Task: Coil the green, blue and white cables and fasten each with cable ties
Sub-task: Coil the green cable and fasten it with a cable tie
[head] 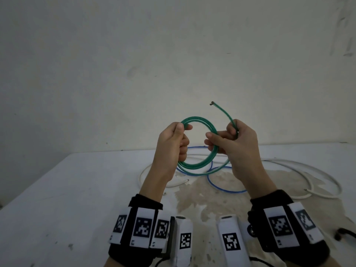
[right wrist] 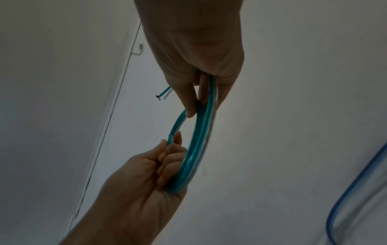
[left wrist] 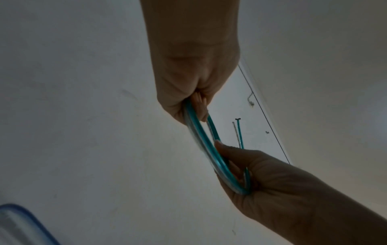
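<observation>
I hold a green cable [head: 198, 164] wound into a round coil above the table. My left hand [head: 176, 139] grips the coil's left side, thumb pressed on its top. At the coil's right side my right hand [head: 231, 139] grips the loops and the loose tail, whose stripped end [head: 212, 103] curves up and left. Both wrist views show the coil edge-on [left wrist: 201, 137] [right wrist: 199, 132] between the two hands. Under the hands the blue cable [head: 217, 186] lies in loose loops on the table. The white cable [head: 308, 170] sprawls around it.
The white table [head: 77, 189] has a stained patch [head: 212, 199] near its middle and meets a plain wall behind. A small dark object [head: 344, 233] lies at the table's right edge. The white cable's end [head: 185, 181] rests left of the blue loops.
</observation>
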